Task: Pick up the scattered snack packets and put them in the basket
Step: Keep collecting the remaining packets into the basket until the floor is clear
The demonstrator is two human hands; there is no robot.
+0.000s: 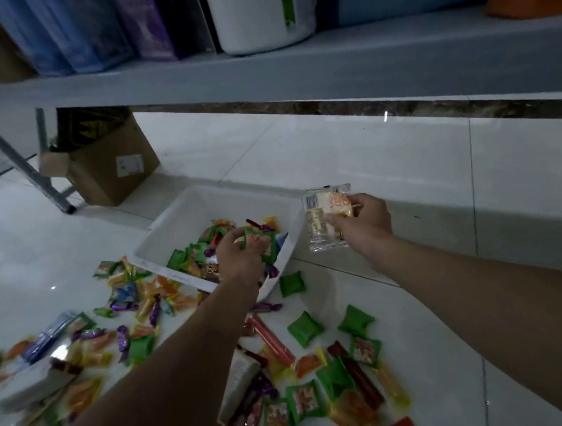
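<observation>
Both hands are loaded. At centre frame the left hand (pixel 242 254) hangs over the white rectangular plastic basket (pixel 172 218), fingers curled round a small green foil packet (pixel 260 244). The right hand (pixel 366 226) pinches a clear cellophane packet of pale yellow snacks (pixel 324 223) just beside the basket's right rim. This looks like the drop-off step. Next, the right hand must cross the rim and both let go. Many bright scattered packets (pixel 305 328) remain on the white tiled floor (pixel 403 156) across the lower frame.
</observation>
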